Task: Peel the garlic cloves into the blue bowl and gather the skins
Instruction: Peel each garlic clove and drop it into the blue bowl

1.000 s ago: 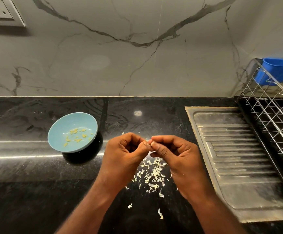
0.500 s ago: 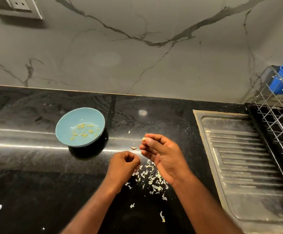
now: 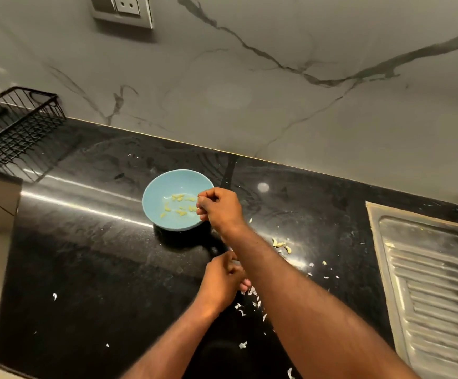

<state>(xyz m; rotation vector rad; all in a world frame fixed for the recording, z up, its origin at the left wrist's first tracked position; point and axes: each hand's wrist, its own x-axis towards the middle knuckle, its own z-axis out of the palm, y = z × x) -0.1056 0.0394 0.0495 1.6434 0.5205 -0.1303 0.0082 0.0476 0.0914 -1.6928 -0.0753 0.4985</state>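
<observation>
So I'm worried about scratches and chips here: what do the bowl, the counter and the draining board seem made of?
The bowl looks like glazed ceramic, possibly melamine: smooth pale blue with a soft sheen. The counter seems polished black stone, as it mirrors the lights in bright streaks. The draining board looks like brushed steel: dull grey with pressed ribs.
</observation>
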